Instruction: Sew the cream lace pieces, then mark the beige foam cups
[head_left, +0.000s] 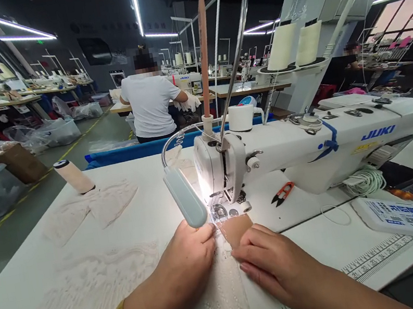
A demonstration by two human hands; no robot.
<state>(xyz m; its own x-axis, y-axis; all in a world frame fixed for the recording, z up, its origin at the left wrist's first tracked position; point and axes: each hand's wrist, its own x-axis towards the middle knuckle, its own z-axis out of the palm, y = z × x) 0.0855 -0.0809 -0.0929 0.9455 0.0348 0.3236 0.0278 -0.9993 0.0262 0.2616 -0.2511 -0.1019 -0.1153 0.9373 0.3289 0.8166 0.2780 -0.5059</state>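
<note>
A white sewing machine (268,144) stands over the table, its lamp (186,197) lighting the needle area. Just in front of the presser foot (220,211) lies a strip of cream lace fabric (227,288), with a tan piece (238,229) beside its upper end. My left hand (191,252) is closed, thumb and fingers pinching the lace edge close to the foot. My right hand (266,263) has its fingers bent together, thumb and index pinching the edge of the cloth at the tan piece's lower corner. The lace's far end is under the machine head.
Cream lace pieces (105,282) and a thread cone (74,176) lie on the left. Red-handled thread snips (282,193) rest right of the needle. A white packet (408,221) lies farther right, near a printed ruler (381,254). A person in a white shirt (150,103) sits ahead.
</note>
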